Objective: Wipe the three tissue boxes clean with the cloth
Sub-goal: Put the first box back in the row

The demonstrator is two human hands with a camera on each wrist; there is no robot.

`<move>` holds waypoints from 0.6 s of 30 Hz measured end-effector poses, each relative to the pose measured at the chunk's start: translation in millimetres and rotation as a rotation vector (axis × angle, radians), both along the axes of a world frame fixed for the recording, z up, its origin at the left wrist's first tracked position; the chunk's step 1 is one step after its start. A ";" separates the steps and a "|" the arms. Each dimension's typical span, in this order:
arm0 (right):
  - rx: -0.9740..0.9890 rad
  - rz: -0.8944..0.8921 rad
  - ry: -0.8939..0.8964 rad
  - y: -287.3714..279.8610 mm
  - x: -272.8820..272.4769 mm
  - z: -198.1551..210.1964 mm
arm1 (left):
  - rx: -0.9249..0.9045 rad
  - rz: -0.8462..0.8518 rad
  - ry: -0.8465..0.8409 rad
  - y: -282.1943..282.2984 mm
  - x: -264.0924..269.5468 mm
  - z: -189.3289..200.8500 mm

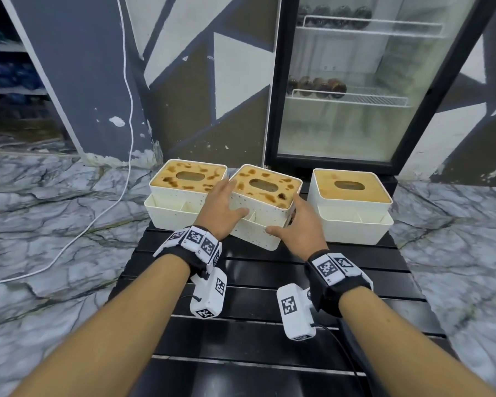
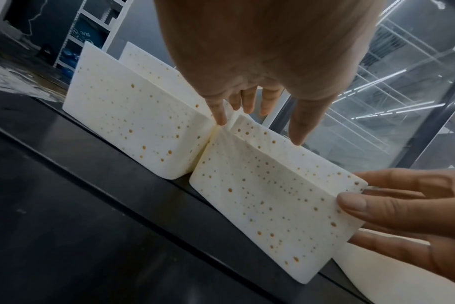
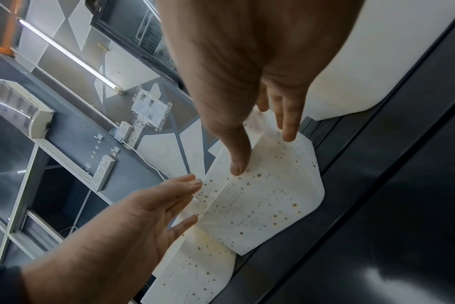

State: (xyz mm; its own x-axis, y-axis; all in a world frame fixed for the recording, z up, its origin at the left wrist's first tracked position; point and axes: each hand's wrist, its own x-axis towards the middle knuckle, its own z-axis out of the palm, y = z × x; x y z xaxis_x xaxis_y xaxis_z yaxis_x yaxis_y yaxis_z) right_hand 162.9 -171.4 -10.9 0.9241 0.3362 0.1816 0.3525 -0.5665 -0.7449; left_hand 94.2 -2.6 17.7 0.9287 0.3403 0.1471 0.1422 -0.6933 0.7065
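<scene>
Three white tissue boxes with wooden lids stand in a row at the far end of a black slatted table (image 1: 269,296). The left box (image 1: 188,179) and the middle box (image 1: 265,186) carry brown stains on their lids and speckles on their sides; the right box (image 1: 351,187) looks cleaner. The middle box (image 2: 273,195) sits askew, nearer to me. My left hand (image 1: 224,207) presses its left side with straight fingers. My right hand (image 1: 298,222) lies against its right side, thumb on the front edge. No cloth is in view.
A glass-door fridge (image 1: 355,81) stands right behind the boxes. A white cable (image 1: 126,110) hangs down the wall and trails across the marble floor at the left. The table's near slats lie bare beneath my forearms.
</scene>
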 end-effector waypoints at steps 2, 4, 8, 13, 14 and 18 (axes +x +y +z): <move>0.004 0.013 0.021 -5.1 -0.2 2.5 | 0.010 -0.013 -0.009 -1.7 -1.6 -1.8; 0.007 0.023 0.058 -12.2 0.9 5.7 | 0.010 -0.026 0.006 -2.2 -2.7 -4.3; 0.017 0.039 0.135 -25.9 7.8 10.7 | -0.053 -0.033 0.022 -6.5 -3.7 -4.7; -0.028 0.082 0.163 -32.4 15.1 7.9 | -0.199 0.001 0.022 -10.8 0.2 -7.3; -0.023 0.090 0.165 -33.4 15.1 6.8 | -0.229 0.018 0.004 -9.4 1.1 -9.4; 0.015 0.111 0.128 -35.9 13.0 1.1 | -0.264 0.057 -0.004 -3.6 -0.1 -16.0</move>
